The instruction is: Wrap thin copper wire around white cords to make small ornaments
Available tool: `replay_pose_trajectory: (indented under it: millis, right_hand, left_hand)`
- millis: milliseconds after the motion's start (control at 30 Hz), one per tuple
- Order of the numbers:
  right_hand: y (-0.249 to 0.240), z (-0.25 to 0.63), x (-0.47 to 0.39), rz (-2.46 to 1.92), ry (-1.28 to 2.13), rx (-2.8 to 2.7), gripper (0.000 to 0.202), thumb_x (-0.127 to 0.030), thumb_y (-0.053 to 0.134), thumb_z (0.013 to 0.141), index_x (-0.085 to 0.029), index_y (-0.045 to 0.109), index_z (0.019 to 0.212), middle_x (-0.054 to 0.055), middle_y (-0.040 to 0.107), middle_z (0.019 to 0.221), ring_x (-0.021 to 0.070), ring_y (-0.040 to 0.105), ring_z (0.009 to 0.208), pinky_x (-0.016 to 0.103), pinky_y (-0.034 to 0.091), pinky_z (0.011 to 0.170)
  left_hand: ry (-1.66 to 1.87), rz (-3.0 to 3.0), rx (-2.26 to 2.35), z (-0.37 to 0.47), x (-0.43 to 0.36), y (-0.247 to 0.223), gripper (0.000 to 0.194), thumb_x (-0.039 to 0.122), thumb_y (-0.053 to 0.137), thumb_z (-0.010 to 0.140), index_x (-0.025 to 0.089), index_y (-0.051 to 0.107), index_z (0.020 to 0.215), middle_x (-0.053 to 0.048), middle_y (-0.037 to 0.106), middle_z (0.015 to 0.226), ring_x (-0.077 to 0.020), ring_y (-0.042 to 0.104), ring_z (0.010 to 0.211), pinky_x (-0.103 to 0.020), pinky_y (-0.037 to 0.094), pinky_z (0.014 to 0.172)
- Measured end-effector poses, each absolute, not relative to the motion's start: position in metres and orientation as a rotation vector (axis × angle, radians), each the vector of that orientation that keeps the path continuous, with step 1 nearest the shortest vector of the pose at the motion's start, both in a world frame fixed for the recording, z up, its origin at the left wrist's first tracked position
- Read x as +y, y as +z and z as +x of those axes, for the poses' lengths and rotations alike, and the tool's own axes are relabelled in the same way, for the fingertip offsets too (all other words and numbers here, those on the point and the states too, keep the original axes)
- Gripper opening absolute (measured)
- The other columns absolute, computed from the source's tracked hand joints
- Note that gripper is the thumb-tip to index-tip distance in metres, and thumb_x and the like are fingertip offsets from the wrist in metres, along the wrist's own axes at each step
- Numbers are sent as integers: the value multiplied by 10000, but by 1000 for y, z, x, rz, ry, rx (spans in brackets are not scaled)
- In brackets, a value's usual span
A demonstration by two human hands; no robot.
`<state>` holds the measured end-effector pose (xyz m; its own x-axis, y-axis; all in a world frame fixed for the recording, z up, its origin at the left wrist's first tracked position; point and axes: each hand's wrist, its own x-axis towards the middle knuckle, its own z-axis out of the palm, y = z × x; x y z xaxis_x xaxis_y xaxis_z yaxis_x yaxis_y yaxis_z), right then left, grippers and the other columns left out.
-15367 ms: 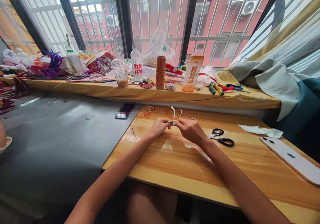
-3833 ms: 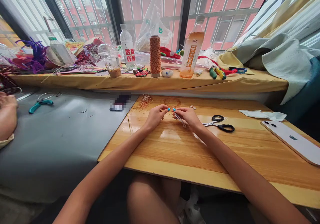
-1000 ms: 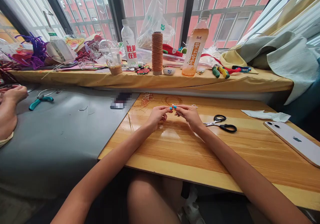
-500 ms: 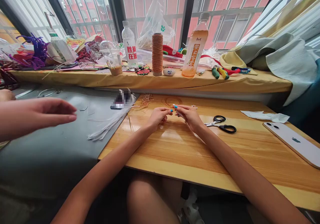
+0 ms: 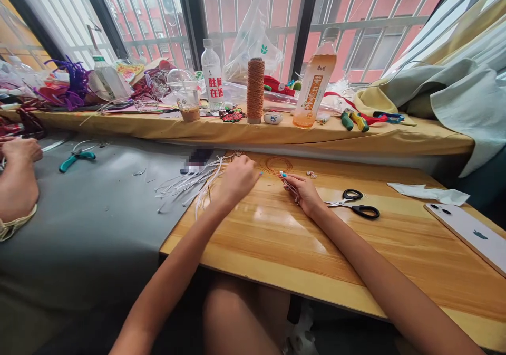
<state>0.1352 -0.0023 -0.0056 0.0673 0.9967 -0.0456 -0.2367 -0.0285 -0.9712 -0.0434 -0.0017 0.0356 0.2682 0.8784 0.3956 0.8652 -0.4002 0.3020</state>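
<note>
My right hand [image 5: 302, 191] is closed on a small bundle of white cords [image 5: 292, 189], with a white tip showing above the thumb. Fingers curled, my left hand [image 5: 239, 178] is raised over the board's left part; what it grips, if anything, is hidden. Just left of it, loose white cords [image 5: 190, 181] spread over the grey mat and the board's edge. A coil of thin orange cord [image 5: 279, 165] lies behind my right hand. Black-handled scissors [image 5: 358, 210] rest to the right of that hand.
A phone [image 5: 474, 233] and a tissue [image 5: 430, 193] lie at the right. Teal pliers [image 5: 77, 157] are on the grey mat [image 5: 98, 228], near another person's hand [image 5: 23, 152]. Bottles, a cup [image 5: 187, 102] and an orange thread spool [image 5: 255, 91] stand on the ledge.
My left hand has moved up and left, away from my right hand. The white cords have spread out. The other person's reaching hand has withdrawn, and teal pliers now show on the mat.
</note>
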Motion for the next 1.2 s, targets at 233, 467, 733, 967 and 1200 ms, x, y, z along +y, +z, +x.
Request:
replay_pose_trajectory:
  millis: [233, 467, 733, 967, 1200]
  right_hand:
    - [-5, 135, -1, -1107, 1323, -926, 117, -222, 679, 543, -177, 668, 651, 25, 650, 770, 52, 492, 507, 195, 420, 523]
    - [-5, 136, -1, -1106, 1316, -990, 116, -230, 675, 556, -174, 666, 657, 37, 651, 787, 65, 503, 530, 210, 422, 541]
    - [-4, 137, -1, -1092, 1340, -984, 103, -223, 668, 554, -181, 665, 648, 33, 648, 790, 68, 498, 532, 213, 427, 548]
    - [-6, 137, 0, -1090, 1334, -996, 109, -234, 673, 551, -182, 666, 647, 39, 653, 808, 73, 511, 550, 215, 433, 557]
    - [-4, 136, -1, -1091, 1367, -943, 64, -180, 645, 583, -179, 672, 641, 33, 655, 811, 67, 512, 565, 193, 435, 561]
  left_hand:
    - [-220, 2428, 2029, -141, 32, 33, 562, 478, 455, 684, 74, 466, 1074, -192, 434, 1193, -324, 243, 1175, -473, 224, 918]
    - [-215, 2542, 2112, -149, 48, 24, 440, 300, 464, 657, 76, 504, 1034, -190, 503, 1100, -295, 376, 1061, -389, 322, 835]
    - [-38, 2367, 2264, -144, 43, 26, 321, 272, 454, 664, 101, 605, 889, -183, 559, 1021, -301, 460, 978, -333, 378, 735]
    - [174, 2091, 2302, -165, 45, 28, 291, 315, 444, 705, 178, 582, 922, -104, 631, 917, -225, 564, 823, -244, 370, 617]
    - [356, 2088, 2157, -187, 50, 42, 245, 236, 443, 707, 183, 609, 880, -41, 659, 789, -158, 585, 737, -181, 351, 566]
